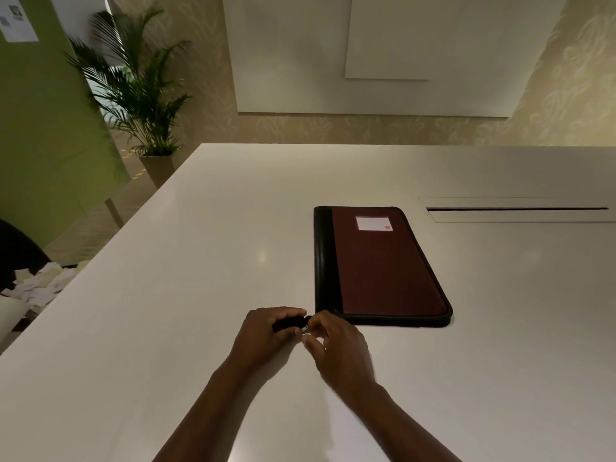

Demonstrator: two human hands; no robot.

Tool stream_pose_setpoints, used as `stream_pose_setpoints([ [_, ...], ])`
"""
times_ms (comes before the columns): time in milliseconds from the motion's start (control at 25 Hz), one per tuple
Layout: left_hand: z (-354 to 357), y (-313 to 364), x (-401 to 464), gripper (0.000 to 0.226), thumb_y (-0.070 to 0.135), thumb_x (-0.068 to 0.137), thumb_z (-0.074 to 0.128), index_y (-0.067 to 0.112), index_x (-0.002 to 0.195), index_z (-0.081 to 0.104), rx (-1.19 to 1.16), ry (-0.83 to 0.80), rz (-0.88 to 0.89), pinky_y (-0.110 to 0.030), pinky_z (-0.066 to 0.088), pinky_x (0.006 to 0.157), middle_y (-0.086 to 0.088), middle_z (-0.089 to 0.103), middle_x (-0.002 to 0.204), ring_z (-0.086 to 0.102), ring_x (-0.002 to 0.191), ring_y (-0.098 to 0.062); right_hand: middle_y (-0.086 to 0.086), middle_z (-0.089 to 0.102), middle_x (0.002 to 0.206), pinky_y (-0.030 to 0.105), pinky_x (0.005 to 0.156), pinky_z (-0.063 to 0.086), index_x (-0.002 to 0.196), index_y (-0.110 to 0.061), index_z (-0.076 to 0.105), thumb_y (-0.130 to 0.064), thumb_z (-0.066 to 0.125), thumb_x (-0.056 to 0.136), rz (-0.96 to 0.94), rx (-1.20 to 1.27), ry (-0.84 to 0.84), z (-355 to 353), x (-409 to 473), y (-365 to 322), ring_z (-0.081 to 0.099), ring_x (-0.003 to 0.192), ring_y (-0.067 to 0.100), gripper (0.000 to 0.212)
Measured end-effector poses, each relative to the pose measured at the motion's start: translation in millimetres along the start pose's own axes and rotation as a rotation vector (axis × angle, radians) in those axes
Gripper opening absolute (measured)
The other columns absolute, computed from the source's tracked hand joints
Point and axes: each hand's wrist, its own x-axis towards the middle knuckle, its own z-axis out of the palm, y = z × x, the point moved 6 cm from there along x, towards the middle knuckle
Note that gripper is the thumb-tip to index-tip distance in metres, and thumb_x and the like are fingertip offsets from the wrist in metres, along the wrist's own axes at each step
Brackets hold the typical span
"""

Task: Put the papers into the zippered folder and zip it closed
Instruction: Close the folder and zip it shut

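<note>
Gripping folder (376,268) zipper tail (289,323), both hands

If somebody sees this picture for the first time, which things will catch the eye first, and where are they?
First the dark red zippered folder with its black spine, lying closed on the white table, right of centre. Next, the two hands just before its near left corner: the left hand grips a black strap, and the right hand pinches something small and metallic beside it. A potted palm stands at far left.

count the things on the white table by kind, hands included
zippered folder: 1
black zipper strap, gripped by the left hand: 1
hands, with the right hand pinching the zipper pull: 2
loose papers on the table: 0
total: 4
</note>
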Motion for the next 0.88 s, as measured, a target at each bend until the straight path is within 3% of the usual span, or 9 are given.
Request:
stream_pose_setpoints([
  [200, -2, 3, 3, 0.029, 0.025, 0.083, 0.068, 0.051, 0.094, 0.072, -0.05, -0.069, 0.057, -0.026, 0.057, 0.076, 0.016, 0.076, 0.088, 0.072, 0.087, -0.006, -0.028, 0.061, 0.089, 0.016, 0.067, 0.049, 0.091, -0.041, 0.048, -0.057, 0.066, 0.073, 0.027, 0.036, -0.002, 3, -1, -2, 0.059, 0.092, -0.01, 0.029],
  [440, 0, 6, 3, 0.024, 0.027, 0.085, 0.066, 0.041, 0.102, 0.075, 0.024, -0.117, 0.101, -0.011, 0.05, 0.077, 0.026, 0.074, 0.091, 0.07, 0.09, 0.004, -0.018, 0.059, 0.081, 0.018, 0.062, 0.047, 0.085, -0.033, 0.047, -0.046, 0.062, 0.084, 0.055, 0.018, 0.047, 1, 0, -7, 0.059, 0.082, 0.0, 0.02],
  [560, 2, 9, 7, 0.021, 0.033, 0.084, 0.066, 0.036, 0.102, 0.076, 0.091, -0.117, 0.086, -0.019, 0.052, 0.08, 0.025, 0.074, 0.091, 0.068, 0.09, 0.005, -0.01, 0.062, 0.079, 0.023, 0.061, 0.047, 0.085, -0.028, 0.051, -0.026, 0.059, 0.089, 0.08, -0.009, 0.047, -1, 3, -10, 0.06, 0.075, 0.007, 0.009],
  [680, 6, 13, 14, 0.016, 0.037, 0.084, 0.07, 0.036, 0.098, 0.076, 0.201, -0.127, 0.051, -0.026, 0.053, 0.083, 0.024, 0.074, 0.091, 0.067, 0.088, 0.006, -0.005, 0.063, 0.072, 0.028, 0.059, 0.047, 0.082, -0.022, 0.056, -0.024, 0.056, 0.091, 0.102, -0.008, 0.041, -8, 6, -12, 0.059, 0.067, 0.011, 0.01],
  [880, 8, 18, 13, 0.009, 0.04, 0.077, 0.062, 0.037, 0.081, 0.071, 0.251, -0.019, 0.02, -0.028, 0.053, 0.072, 0.025, 0.069, 0.077, 0.065, 0.077, 0.003, 0.0, 0.059, 0.068, 0.034, 0.056, 0.042, 0.075, -0.015, 0.052, -0.012, 0.052, 0.083, 0.144, -0.036, 0.034, -15, 8, -8, 0.055, 0.065, 0.019, 0.008],
])
